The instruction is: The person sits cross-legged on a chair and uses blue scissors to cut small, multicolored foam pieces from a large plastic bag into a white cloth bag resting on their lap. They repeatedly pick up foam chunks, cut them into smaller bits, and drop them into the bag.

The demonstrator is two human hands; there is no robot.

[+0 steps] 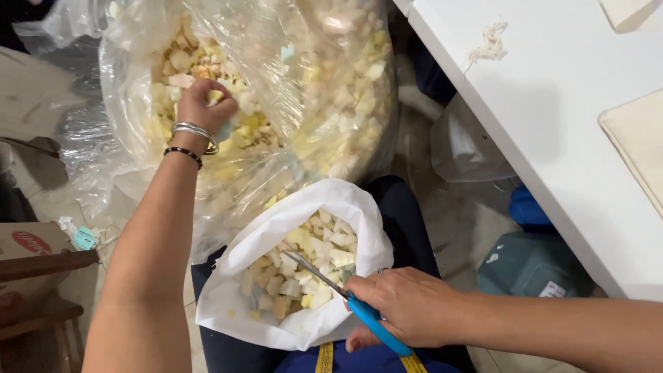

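My left hand [202, 101] reaches into a large clear plastic bag [324, 90] full of small foam pieces [179, 59] in cream, yellow and pale blue, its fingers closed on some of them. Silver bangles and a dark bead bracelet sit on that wrist. My right hand [407, 304] holds blue-handled scissors [345, 293] at the edge of a white fabric cover [235, 304] on my lap. The cover's mouth is open and holds more foam pieces [311, 259]. The scissor blades point into the opening.
A white table [566, 138] runs along the right, with a frayed cord scrap [489, 43] and beige fabric pieces [639, 148] on it. Under it stand a teal box [532, 266] and a white bag [466, 148]. A cardboard box [31, 242] and wooden furniture are at the left.
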